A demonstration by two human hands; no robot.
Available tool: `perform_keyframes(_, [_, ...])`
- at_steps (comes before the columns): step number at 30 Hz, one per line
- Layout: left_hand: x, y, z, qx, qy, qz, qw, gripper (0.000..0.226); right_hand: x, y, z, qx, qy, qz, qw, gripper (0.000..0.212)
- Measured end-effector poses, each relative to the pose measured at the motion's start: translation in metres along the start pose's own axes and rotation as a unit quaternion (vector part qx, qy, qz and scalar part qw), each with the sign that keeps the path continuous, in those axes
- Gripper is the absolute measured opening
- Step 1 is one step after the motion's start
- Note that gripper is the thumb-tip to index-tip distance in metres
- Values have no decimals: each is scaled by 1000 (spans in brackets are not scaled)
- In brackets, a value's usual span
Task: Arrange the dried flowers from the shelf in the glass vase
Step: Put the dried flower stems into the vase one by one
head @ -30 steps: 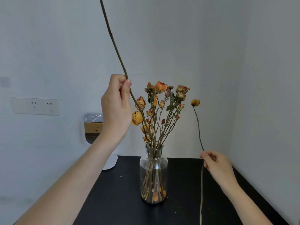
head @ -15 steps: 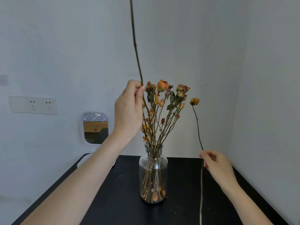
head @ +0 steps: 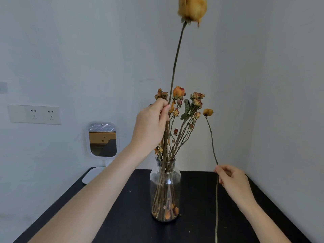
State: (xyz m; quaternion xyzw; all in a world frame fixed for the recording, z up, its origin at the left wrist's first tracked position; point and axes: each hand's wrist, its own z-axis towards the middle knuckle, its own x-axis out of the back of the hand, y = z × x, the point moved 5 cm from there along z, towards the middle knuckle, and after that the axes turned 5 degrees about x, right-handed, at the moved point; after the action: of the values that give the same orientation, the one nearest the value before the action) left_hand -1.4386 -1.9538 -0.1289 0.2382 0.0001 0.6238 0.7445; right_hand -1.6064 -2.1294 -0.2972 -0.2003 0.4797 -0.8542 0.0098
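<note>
A clear glass vase (head: 165,181) stands in the middle of the black table (head: 201,225); it holds a bunch of dried orange and yellow flowers (head: 182,109). My left hand (head: 150,127) pinches the stem of a tall dried yellow rose (head: 192,8) just above the bunch. The stem's lower part runs down among the other stems towards the vase neck; its end is hidden. To the right of the vase, my right hand (head: 231,179) holds a thin stem with a small yellow flower (head: 208,112) upright, apart from the vase.
A small white-framed mirror (head: 102,139) on a round base stands at the table's back left corner. A white socket panel (head: 34,114) is on the left wall. Walls close in behind and on the right.
My left hand has moved right and down to the bunch. The tall stem has swung upright over the vase, and its yellow flower head has come into view at the top. My right hand has stayed still.
</note>
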Motion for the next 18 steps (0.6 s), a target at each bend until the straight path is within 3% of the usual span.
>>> perform_keyframes(5, [-16,-24,-11,58,-96,62,992,15,0,1,0,-4,3,5,1000,14])
perform_keyframes(9, [-13,-25,-14,81,-63,18,995,3,-1,0,-2,-6,-4,11,1000,11])
perform_keyframes(13, [-12,-17,-9,80,-30,-58,995,5,-3,-3,-4,-4,-9,14,1000,10])
perform_keyframes(18, [-17,-24,-14,111,-35,-23,993,10,-3,-6,-6,-1,-15,11,1000,10])
